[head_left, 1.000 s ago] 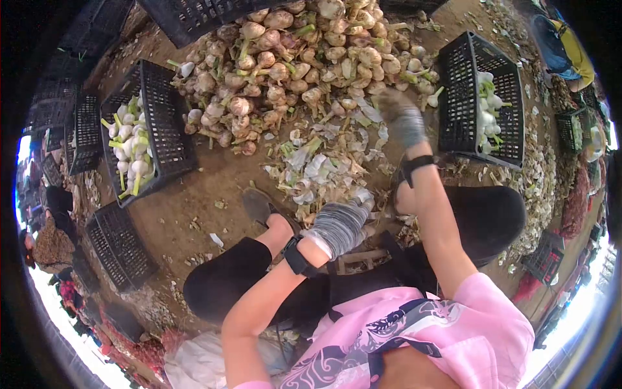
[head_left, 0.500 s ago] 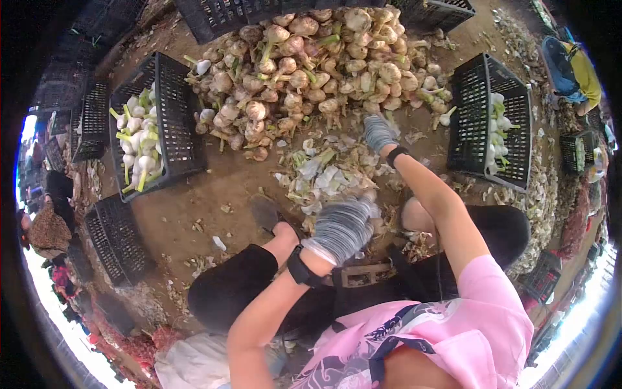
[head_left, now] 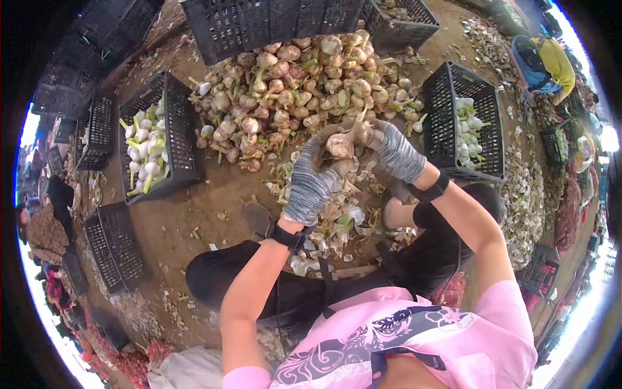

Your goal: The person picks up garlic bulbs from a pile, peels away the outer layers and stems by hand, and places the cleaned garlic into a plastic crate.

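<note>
An unpeeled garlic bulb (head_left: 339,146) with brownish skin is between my two gloved hands, its stem pointing up. My left hand (head_left: 311,181), in a grey knit glove, curls its fingers and thumb around the bulb's left side. From the right, my right hand (head_left: 400,154) closes its fingers at the bulb's side near the stem; the exact grip is partly hidden. Just beyond the hands lies a large heap of untrimmed garlic (head_left: 285,97). Below them, loose garlic skins (head_left: 343,223) are scattered on the ground between my legs.
A black crate (head_left: 183,133) on the left holds cleaned white garlic with green stems. Another black crate (head_left: 440,120) on the right has similar bulbs. A large crate (head_left: 272,29) stands behind the heap. An empty-looking crate (head_left: 115,246) sits at lower left.
My right hand has drawn back from the heap's edge, and my left hand has risen from near my lap. Both now meet around a garlic bulb. The view has shifted slightly.
</note>
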Tool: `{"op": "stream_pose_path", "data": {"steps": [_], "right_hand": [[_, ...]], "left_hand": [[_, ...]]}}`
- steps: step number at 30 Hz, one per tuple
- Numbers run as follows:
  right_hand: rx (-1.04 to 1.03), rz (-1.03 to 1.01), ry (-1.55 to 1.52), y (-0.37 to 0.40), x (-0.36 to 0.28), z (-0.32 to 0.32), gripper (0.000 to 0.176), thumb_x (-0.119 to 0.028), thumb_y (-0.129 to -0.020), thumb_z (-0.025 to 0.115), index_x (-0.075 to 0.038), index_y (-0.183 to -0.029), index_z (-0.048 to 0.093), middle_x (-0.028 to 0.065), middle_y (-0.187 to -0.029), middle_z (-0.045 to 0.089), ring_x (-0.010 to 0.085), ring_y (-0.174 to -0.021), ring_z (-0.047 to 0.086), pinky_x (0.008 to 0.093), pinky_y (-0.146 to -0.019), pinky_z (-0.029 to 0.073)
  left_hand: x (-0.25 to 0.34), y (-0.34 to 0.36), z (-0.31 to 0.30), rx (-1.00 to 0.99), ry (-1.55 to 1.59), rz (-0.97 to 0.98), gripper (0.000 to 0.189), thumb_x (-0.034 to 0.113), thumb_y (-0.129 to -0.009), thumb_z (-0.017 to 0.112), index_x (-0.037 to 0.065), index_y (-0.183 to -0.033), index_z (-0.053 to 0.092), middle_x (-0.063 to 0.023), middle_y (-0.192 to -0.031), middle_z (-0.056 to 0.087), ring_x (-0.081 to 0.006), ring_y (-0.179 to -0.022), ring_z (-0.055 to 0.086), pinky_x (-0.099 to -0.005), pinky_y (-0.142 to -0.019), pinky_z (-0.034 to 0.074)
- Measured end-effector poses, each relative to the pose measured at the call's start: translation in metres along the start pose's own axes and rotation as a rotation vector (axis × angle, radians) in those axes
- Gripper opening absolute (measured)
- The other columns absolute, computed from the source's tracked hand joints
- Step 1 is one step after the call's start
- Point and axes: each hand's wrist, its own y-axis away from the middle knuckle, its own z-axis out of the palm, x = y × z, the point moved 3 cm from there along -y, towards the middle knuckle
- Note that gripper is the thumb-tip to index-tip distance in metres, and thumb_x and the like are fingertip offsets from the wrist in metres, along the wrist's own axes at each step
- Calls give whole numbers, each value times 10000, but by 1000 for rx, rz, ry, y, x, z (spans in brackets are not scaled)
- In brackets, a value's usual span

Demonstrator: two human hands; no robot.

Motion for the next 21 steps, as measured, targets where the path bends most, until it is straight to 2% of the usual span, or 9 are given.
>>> {"op": "stream_pose_path", "data": {"steps": [3,4,6,11,13,16,18,19,21], "right_hand": [[142,-296,68,11,-2,7,496,-393,-837,564,33,-1086,520,17,-831,577,77,-706,514,229,-625,452],[146,-296,65,13,-4,6,496,-393,-837,564,33,-1086,520,17,-831,577,77,-706,514,229,-625,452],[96,-290,63,18,-10,6,391,-260,-821,631,6,-1094,543,44,-986,607,86,-917,550,236,-829,436],[128,-209,115,17,-8,2,346,-230,-817,637,12,-1055,570,42,-950,618,78,-867,562,238,-777,457],[157,-294,270,20,-16,3,316,-251,-833,574,41,-954,584,94,-716,618,107,-668,551,281,-629,459],[131,-289,268,21,-15,5,259,-192,-826,576,25,-968,585,99,-747,627,118,-668,561,281,-625,461],[127,-364,323,26,-27,7,244,-173,-820,579,21,-969,585,105,-767,628,122,-682,565,282,-637,462],[122,-442,380,28,-34,10,230,-153,-814,582,17,-969,585,110,-788,629,126,-696,569,284,-648,463],[106,-365,380,29,-33,6,228,-145,-808,583,15,-969,585,109,-808,628,131,-715,570,285,-669,463]], "left_hand": [[7,7,10,-13,-122,121,551,4,-733,668,38,-1229,430,-71,-1199,493,-165,-1062,499,-296,-916,426],[11,9,14,-16,-124,118,551,4,-733,668,38,-1229,430,-71,-1199,493,-165,-1062,499,-296,-916,426],[13,12,17,19,-77,-6,568,15,-729,677,35,-1237,422,-75,-1195,496,-167,-1060,502,-298,-913,429],[14,12,16,10,-82,-17,572,66,-740,685,31,-1244,418,-81,-1189,500,-167,-1053,507,-294,-903,436],[13,11,14,7,-41,-36,565,87,-747,684,26,-1242,419,-82,-1189,500,-166,-1050,509,-291,-898,439],[13,10,11,1,-113,-51,525,156,-781,665,16,-1230,433,-83,-1159,521,-160,-1028,526,-282,-879,448],[8,10,10,-15,303,-252,474,202,-806,639,12,-1201,458,-75,-1091,563,-157,-977,555,-273,-848,463],[8,10,9,-13,302,-252,474,202,-806,639,12,-1201,458,-75,-1091,563,-157,-977,555,-273,-848,463],[5,11,7,2,567,-374,400,253,-823,612,27,-1133,499,-66,-976,589,-152,-863,585,-244,-733,498]]}}
